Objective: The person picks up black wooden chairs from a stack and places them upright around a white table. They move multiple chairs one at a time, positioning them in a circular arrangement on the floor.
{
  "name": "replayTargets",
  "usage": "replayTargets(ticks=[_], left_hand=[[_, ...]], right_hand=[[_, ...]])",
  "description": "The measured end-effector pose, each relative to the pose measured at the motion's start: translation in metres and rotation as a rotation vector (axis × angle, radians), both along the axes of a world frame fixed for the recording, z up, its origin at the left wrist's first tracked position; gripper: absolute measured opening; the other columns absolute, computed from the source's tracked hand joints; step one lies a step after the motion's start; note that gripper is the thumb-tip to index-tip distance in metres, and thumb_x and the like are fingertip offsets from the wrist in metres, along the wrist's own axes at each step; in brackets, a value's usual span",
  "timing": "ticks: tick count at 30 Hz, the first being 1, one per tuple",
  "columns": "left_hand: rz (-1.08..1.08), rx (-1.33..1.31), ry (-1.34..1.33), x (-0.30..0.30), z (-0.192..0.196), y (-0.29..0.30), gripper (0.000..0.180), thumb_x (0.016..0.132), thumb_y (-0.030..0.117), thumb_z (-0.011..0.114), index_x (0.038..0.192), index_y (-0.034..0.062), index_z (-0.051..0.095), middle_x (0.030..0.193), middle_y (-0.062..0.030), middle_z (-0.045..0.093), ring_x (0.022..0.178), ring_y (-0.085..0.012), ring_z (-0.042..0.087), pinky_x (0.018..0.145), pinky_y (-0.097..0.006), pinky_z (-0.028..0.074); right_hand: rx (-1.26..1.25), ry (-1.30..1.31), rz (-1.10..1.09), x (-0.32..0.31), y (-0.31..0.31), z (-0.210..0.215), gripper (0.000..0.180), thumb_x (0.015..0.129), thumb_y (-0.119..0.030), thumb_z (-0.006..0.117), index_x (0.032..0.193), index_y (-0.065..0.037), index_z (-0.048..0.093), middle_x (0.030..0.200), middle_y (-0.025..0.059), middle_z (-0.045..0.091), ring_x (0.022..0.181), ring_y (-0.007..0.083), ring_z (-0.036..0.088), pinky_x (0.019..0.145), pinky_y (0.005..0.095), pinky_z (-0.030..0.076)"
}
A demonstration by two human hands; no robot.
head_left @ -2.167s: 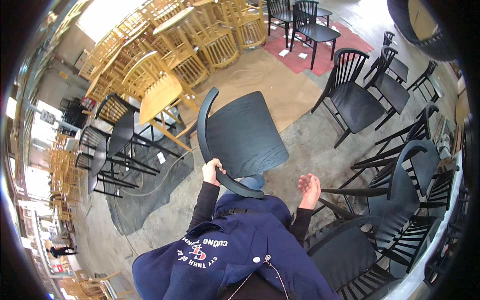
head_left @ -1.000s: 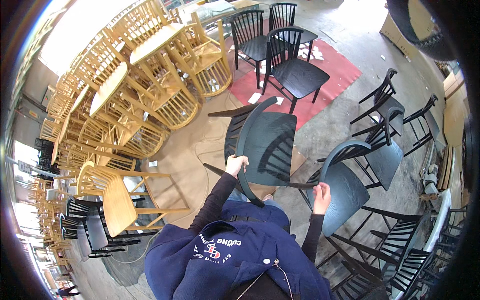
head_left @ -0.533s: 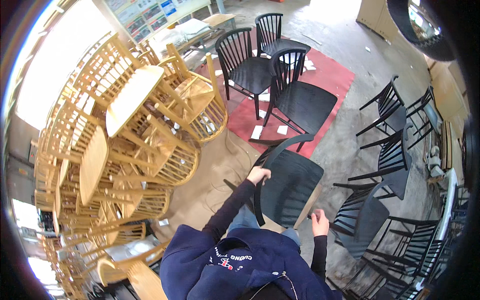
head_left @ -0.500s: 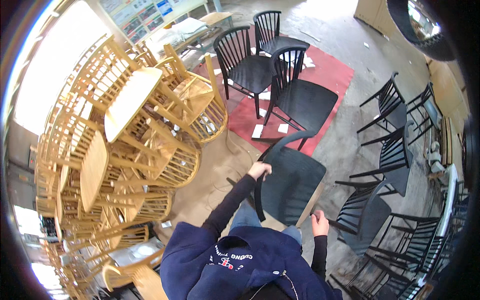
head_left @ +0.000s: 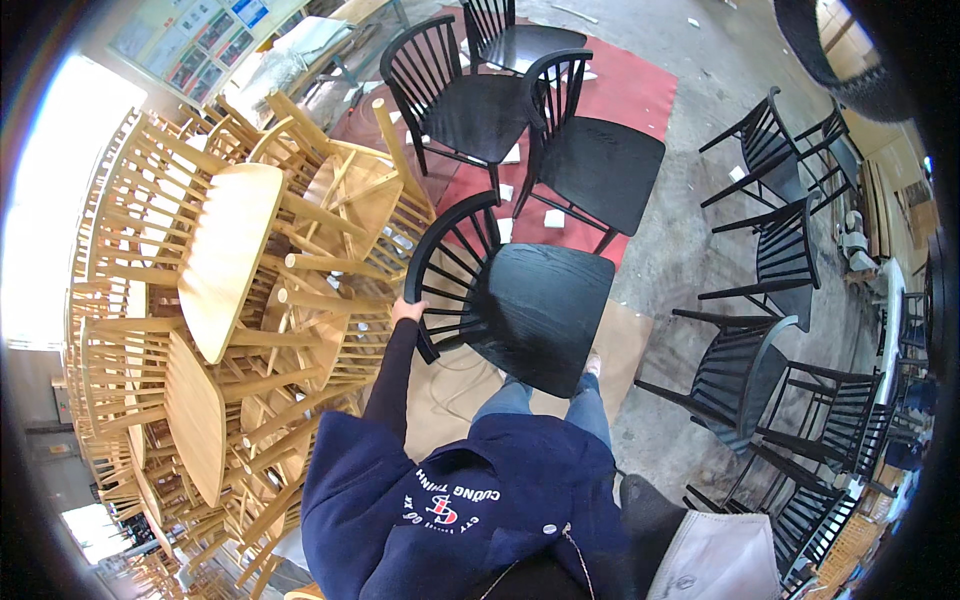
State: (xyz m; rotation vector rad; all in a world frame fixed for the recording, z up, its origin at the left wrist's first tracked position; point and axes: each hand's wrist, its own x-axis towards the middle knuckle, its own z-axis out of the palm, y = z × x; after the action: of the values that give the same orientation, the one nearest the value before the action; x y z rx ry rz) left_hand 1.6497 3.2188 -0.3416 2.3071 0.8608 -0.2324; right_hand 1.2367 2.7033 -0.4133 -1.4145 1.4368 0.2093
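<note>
At left, stacked pale chairs [head_left: 228, 258]; next, the left hand [head_left: 407, 310], closed round the back rail [head_left: 432, 229] of a black chair [head_left: 525, 300] at the frame's centre. A second grip would, I judge, steady it clear of the dark chairs [head_left: 748, 372] at right; the right hand is out of sight, its state unknowable.

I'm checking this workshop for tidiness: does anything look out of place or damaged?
White scraps lie scattered on the red floor sheet near three black chairs, like litter nobody has swept up. The black spindle-back chair in the left hand shows no visible damage.
</note>
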Motion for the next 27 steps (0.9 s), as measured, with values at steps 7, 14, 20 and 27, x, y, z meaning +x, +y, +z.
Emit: replayTargets(ticks=[7, 14, 20, 27], left_hand=[[0.331, -0.673, -0.379, -0.038, -0.029, -0.021, 0.018, 0.061, 0.0, 0.065, 0.074, 0.0001, 0.052, 0.058, -0.0084, 0.055, 0.043, -0.0151, 0.053, 0.041, -0.028, 0.043], [0.345, -0.46, -0.295, -0.033, -0.034, -0.007, 0.022, 0.065, 0.008, 0.068, 0.075, 0.0025, 0.05, 0.055, -0.0033, 0.05, 0.039, -0.0138, 0.049, 0.036, -0.028, 0.041], [0.306, -0.422, -0.348, -0.008, -0.028, 0.06, 0.023, 0.066, 0.009, 0.068, 0.084, 0.004, 0.055, 0.061, -0.0027, 0.054, 0.052, -0.0122, 0.051, 0.05, -0.028, 0.043], [0.248, -0.046, -0.395, 0.036, -0.037, 0.135, 0.052, 0.064, 0.0, 0.064, 0.114, 0.0028, 0.049, 0.098, -0.0086, 0.059, 0.087, -0.0174, 0.056, 0.079, -0.026, 0.042]], right_hand=[[0.057, 0.017, 0.386, 0.101, -0.033, -0.001, 0.018, 0.077, -0.018, 0.054, 0.088, -0.005, 0.058, 0.071, 0.011, 0.061, 0.062, 0.0177, 0.058, 0.054, 0.0314, 0.046], [0.029, -0.202, 0.559, 0.243, -0.121, 0.017, 0.012, 0.08, -0.014, 0.051, 0.088, -0.008, 0.057, 0.07, 0.0079, 0.06, 0.055, 0.0132, 0.055, 0.045, 0.0268, 0.043], [-0.162, -0.307, 0.211, 0.313, -0.152, 0.04, 0.013, 0.08, -0.012, 0.049, 0.093, -0.009, 0.052, 0.066, 0.0061, 0.058, 0.045, 0.0142, 0.051, 0.037, 0.0269, 0.039], [-0.372, 0.125, 1.275, 0.245, -0.076, -0.04, 0.024, 0.076, -0.026, 0.053, 0.091, -0.008, 0.059, 0.081, 0.0153, 0.063, 0.076, 0.0291, 0.061, 0.064, 0.0384, 0.048]])
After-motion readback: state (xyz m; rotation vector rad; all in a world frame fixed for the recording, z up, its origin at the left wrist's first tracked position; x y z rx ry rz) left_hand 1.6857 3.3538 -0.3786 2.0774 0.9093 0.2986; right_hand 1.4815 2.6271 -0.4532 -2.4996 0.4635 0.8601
